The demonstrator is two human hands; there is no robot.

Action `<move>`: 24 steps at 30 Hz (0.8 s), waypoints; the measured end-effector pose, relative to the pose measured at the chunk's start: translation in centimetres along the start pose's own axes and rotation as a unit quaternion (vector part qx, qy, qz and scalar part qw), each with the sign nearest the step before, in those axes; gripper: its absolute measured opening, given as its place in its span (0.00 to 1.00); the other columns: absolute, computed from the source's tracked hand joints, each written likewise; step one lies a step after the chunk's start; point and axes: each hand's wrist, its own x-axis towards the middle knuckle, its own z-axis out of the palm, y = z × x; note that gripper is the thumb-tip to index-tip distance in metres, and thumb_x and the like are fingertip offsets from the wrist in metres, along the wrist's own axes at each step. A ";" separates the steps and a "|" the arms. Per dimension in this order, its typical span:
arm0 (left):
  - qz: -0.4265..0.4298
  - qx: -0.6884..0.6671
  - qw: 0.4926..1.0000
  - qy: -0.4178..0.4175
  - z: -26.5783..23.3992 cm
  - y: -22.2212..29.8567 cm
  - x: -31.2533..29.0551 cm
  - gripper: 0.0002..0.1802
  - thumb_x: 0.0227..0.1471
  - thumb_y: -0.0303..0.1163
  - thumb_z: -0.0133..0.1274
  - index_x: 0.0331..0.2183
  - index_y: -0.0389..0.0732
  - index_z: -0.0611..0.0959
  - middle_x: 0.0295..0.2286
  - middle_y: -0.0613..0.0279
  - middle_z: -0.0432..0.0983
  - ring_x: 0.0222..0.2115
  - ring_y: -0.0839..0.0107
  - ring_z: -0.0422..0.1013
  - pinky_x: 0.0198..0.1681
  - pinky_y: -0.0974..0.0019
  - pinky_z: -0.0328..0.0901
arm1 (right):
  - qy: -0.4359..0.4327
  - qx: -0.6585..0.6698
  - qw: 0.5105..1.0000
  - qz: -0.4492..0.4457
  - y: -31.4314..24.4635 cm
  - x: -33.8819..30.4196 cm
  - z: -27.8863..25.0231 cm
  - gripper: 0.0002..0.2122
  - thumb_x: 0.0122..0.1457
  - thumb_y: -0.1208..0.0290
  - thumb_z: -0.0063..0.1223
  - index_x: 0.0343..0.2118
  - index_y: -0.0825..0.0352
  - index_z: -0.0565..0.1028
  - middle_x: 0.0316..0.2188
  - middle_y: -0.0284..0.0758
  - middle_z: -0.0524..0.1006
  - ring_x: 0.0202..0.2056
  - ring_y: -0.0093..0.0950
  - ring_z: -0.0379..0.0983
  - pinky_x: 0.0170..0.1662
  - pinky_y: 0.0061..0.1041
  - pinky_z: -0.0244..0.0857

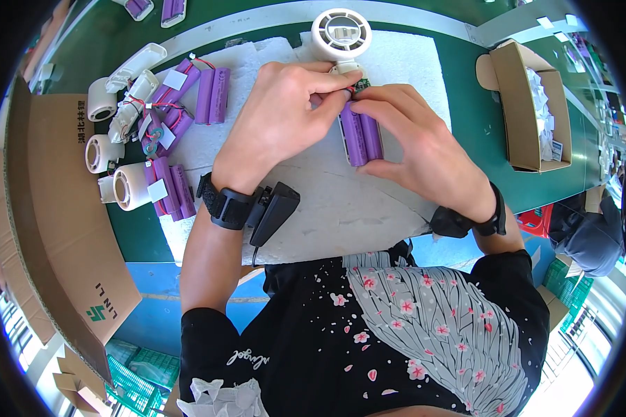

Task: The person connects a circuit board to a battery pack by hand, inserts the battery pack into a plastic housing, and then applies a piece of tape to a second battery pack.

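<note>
A white handheld fan (pixel 341 35) lies on the foam pad with its round grille pointing away from me and its handle open. Two purple battery cells (pixel 360 139) lie in the handle, side by side. Above them shows a small green circuit board (pixel 362 85) with a bit of red wire. My left hand (pixel 282 104) is closed in a pinch beside that board; its fingertips hide what they grip. My right hand (pixel 414 125) grips the battery cells, thumb at the lower end and fingers at the upper end near the board.
White foam pad (pixel 313 201) under the work on a green table. At left, several purple battery packs (pixel 212 94) and white fan bodies (pixel 129 187) are heaped beside a large cardboard box (pixel 62 181). A smaller carton (pixel 535 111) with white contents stands at right. Another person (pixel 591 236) is at far right.
</note>
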 end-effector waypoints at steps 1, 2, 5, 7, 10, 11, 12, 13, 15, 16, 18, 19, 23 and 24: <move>-0.001 0.000 1.000 0.000 0.1 -0.1 0.0 0.16 0.49 0.24 0.54 0.42 0.42 0.84 0.41 0.44 0.77 0.38 0.60 0.78 0.40 0.67 0.72 | 0.009 0.001 1.000 0.012 -0.4 -0.2 0.2 0.27 0.34 0.79 0.70 0.43 0.68 0.73 0.44 0.40 0.72 0.47 0.39 0.71 0.49 0.34 0.69; 0.012 -0.005 1.000 0.018 0.3 -0.2 -0.1 0.15 0.48 0.24 0.54 0.41 0.41 0.84 0.38 0.46 0.78 0.34 0.58 0.78 0.37 0.67 0.71 | 0.017 0.003 1.000 0.023 -0.6 -0.3 0.3 0.26 0.34 0.79 0.70 0.41 0.68 0.73 0.45 0.40 0.72 0.47 0.39 0.71 0.49 0.34 0.69; 0.037 -0.014 0.998 0.053 0.5 -0.4 -0.2 0.14 0.47 0.23 0.53 0.38 0.39 0.85 0.32 0.49 0.79 0.26 0.54 0.76 0.31 0.66 0.71 | 0.022 -0.034 0.999 0.006 -0.7 -0.4 0.5 0.24 0.35 0.79 0.70 0.40 0.68 0.74 0.46 0.41 0.73 0.49 0.40 0.70 0.49 0.33 0.70; 0.039 -0.003 0.998 0.052 0.6 -0.4 -0.1 0.14 0.47 0.24 0.53 0.38 0.40 0.85 0.32 0.49 0.79 0.26 0.55 0.77 0.31 0.67 0.71 | 0.025 -0.054 0.998 0.000 -0.7 -0.5 0.5 0.23 0.35 0.80 0.70 0.39 0.69 0.75 0.47 0.41 0.73 0.50 0.41 0.70 0.48 0.33 0.70; 0.042 0.000 0.998 0.053 0.7 -0.5 0.0 0.14 0.46 0.24 0.54 0.38 0.40 0.85 0.32 0.50 0.79 0.26 0.56 0.77 0.31 0.67 0.71 | 0.027 -0.077 0.997 -0.017 -0.7 -0.5 0.4 0.22 0.35 0.80 0.70 0.38 0.68 0.74 0.48 0.42 0.73 0.50 0.41 0.70 0.48 0.33 0.70; 0.043 -0.002 0.998 0.056 0.7 -0.6 -0.1 0.14 0.46 0.24 0.55 0.38 0.40 0.85 0.31 0.50 0.79 0.26 0.56 0.77 0.31 0.67 0.71 | 0.025 -0.076 0.997 -0.017 -0.7 -0.4 0.4 0.22 0.35 0.80 0.70 0.38 0.68 0.74 0.48 0.42 0.73 0.50 0.41 0.70 0.48 0.33 0.70; 0.044 -0.003 0.997 0.058 0.6 -0.6 -0.1 0.14 0.46 0.25 0.55 0.38 0.40 0.85 0.31 0.50 0.79 0.26 0.57 0.77 0.31 0.67 0.71 | 0.024 -0.074 0.997 -0.022 -0.6 -0.4 0.2 0.22 0.35 0.80 0.70 0.37 0.68 0.74 0.48 0.43 0.73 0.50 0.41 0.70 0.48 0.33 0.70; 0.042 -0.004 0.997 0.059 0.6 -0.7 -0.1 0.14 0.46 0.25 0.55 0.38 0.40 0.85 0.31 0.50 0.79 0.26 0.57 0.77 0.31 0.67 0.71 | 0.023 -0.073 0.997 -0.027 -0.6 -0.3 0.1 0.21 0.35 0.80 0.70 0.35 0.68 0.73 0.49 0.43 0.73 0.50 0.41 0.70 0.48 0.33 0.70; 0.036 -0.006 0.998 0.050 0.6 -0.9 -0.2 0.14 0.46 0.26 0.56 0.38 0.40 0.85 0.31 0.51 0.79 0.26 0.57 0.77 0.31 0.67 0.71 | 0.019 -0.070 0.997 -0.032 -0.5 -0.2 0.1 0.20 0.35 0.81 0.70 0.34 0.67 0.73 0.49 0.43 0.73 0.50 0.42 0.70 0.48 0.33 0.70; 0.035 -0.007 0.998 0.046 0.6 -0.9 -0.1 0.14 0.45 0.26 0.57 0.38 0.40 0.85 0.31 0.51 0.79 0.26 0.58 0.77 0.31 0.67 0.71 | 0.021 -0.075 0.997 -0.027 -0.5 -0.2 0.1 0.20 0.35 0.81 0.70 0.34 0.67 0.72 0.49 0.43 0.73 0.50 0.42 0.71 0.47 0.33 0.71; 0.021 -0.012 0.999 0.030 0.4 -1.0 -0.1 0.15 0.46 0.26 0.58 0.40 0.41 0.85 0.34 0.51 0.80 0.28 0.62 0.78 0.33 0.68 0.71 | 0.023 -0.084 0.996 -0.017 -0.5 -0.2 0.2 0.20 0.36 0.81 0.70 0.33 0.67 0.70 0.49 0.43 0.73 0.49 0.42 0.71 0.47 0.33 0.71; 0.009 -0.015 1.000 0.013 0.3 -1.0 -0.2 0.17 0.46 0.26 0.58 0.41 0.42 0.84 0.36 0.51 0.80 0.29 0.66 0.78 0.35 0.69 0.71 | 0.021 -0.084 0.996 -0.017 -0.5 -0.3 0.2 0.20 0.36 0.81 0.70 0.33 0.67 0.70 0.49 0.43 0.73 0.49 0.42 0.71 0.47 0.33 0.71; -0.024 -0.024 0.999 -0.035 -0.4 -0.9 -0.4 0.21 0.44 0.27 0.62 0.45 0.44 0.83 0.35 0.54 0.81 0.30 0.73 0.77 0.38 0.71 0.71 | 0.027 -0.062 0.998 0.015 -0.7 -0.3 0.4 0.21 0.36 0.81 0.70 0.33 0.66 0.70 0.49 0.41 0.72 0.48 0.42 0.72 0.46 0.34 0.71; -0.033 -0.026 0.998 -0.051 -0.5 -0.8 -0.5 0.23 0.43 0.27 0.64 0.45 0.45 0.83 0.34 0.56 0.81 0.29 0.75 0.76 0.38 0.72 0.70 | 0.025 -0.051 0.998 0.028 -0.7 -0.3 0.4 0.21 0.36 0.81 0.70 0.33 0.66 0.70 0.49 0.41 0.72 0.47 0.42 0.72 0.45 0.33 0.71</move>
